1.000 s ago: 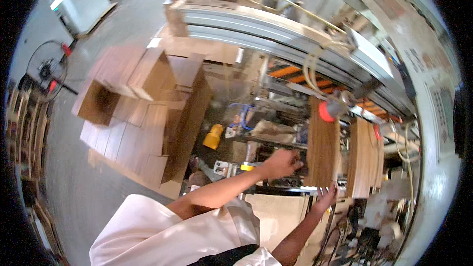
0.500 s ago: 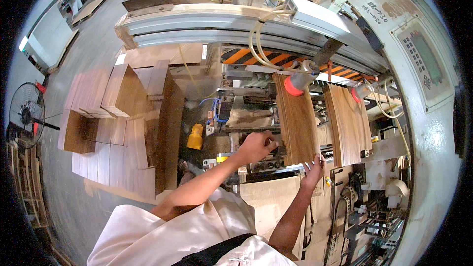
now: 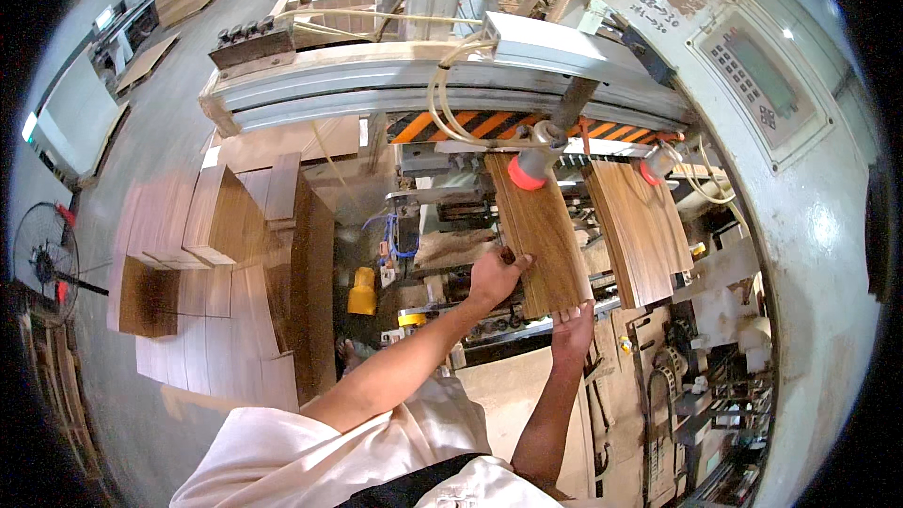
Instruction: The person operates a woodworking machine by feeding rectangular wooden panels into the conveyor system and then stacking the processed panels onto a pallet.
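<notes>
On the person's side of the beam (image 3: 376,85), nearer to its right half: left stack (image 3: 541,240) of brown boards, with long axis running away from the beam toward the person, a little slanted to the right at the near end. Over its beam-side end, a red pad (image 3: 527,176); cannot tell about contact there.

At the long edge of this stack, on the side of the beam's left end: left hand (image 3: 496,280), fingers bent, thumb seemingly laid over the edge. Cannot tell a true grasp from a mere touch. From here, stack directly to the right.

At the short end away from the beam: right hand (image 3: 573,327), fingers stretched, tips against the end, not wrapped around. From here, stack straight ahead, along its length toward the beam. Both hands at the stack, but left one nearer to its middle and to the beam.

Farther toward the beam's right end, just beside: right stack (image 3: 640,235), roughly parallel, untouched by either hand. Before the beam's left end: a large pile (image 3: 209,348) of boards.
</notes>
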The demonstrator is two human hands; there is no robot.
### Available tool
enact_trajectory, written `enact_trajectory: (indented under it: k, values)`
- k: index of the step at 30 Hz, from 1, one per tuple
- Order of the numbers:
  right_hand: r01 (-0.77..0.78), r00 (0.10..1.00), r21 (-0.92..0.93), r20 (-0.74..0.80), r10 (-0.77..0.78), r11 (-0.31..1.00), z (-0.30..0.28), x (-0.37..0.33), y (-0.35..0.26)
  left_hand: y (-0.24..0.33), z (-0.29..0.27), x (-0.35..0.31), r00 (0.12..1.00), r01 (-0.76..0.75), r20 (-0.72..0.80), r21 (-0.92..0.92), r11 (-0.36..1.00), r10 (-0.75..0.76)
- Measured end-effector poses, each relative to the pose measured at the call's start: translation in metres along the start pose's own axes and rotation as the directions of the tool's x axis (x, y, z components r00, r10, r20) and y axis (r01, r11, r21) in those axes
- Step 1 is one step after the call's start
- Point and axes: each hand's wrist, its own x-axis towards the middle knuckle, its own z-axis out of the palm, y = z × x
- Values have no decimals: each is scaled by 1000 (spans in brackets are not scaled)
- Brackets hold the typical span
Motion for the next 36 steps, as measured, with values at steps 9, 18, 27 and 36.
enact_trajectory:
  k: [9, 18, 27, 36]
  values:
    - [-94, 993, 122, 85, 84, 988, -4, 0, -2, -26, 7, 14, 974, -217, 72, 29, 976, 215]
    - [31, 987, 24, -159, -27, 999, -46, 11, -18, 14, -13, -13, 997, -69, 36, 142, 987, 65]
    - [178, 930, -98, -310, -200, 979, -39, -44, -42, -10, 9, -1, 965, -221, -136, 27, 975, 222]
    - [158, 880, -224, -411, -240, 962, -120, -95, -70, -45, 24, 23, 921, -344, -193, 11, 939, 339]
